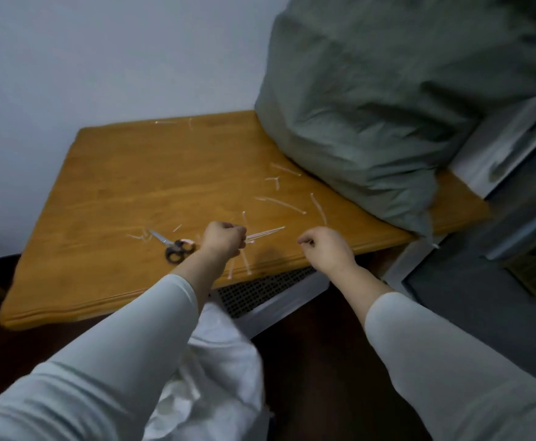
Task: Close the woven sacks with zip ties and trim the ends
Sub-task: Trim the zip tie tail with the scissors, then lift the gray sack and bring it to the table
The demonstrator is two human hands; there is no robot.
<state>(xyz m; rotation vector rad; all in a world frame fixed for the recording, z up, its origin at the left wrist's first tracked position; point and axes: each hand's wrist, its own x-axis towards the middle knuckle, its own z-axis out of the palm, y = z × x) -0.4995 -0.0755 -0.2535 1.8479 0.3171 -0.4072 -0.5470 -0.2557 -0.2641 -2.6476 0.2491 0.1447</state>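
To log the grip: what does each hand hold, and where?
Left hand grips a few zip ties at one end. Right hand is curled; a hold cannot be told.

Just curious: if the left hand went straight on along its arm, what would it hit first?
Probably the loose zip ties on the table, then the grey-green sack; its height is unclear.

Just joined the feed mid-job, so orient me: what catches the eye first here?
A big grey-green sack fills the right rear of the wooden table. Near the front edge the left hand grips a bunch of zip ties, with scissors just to its left and loose ties scattered over the top. The right hand is curled nearby; I cannot tell if it holds anything.
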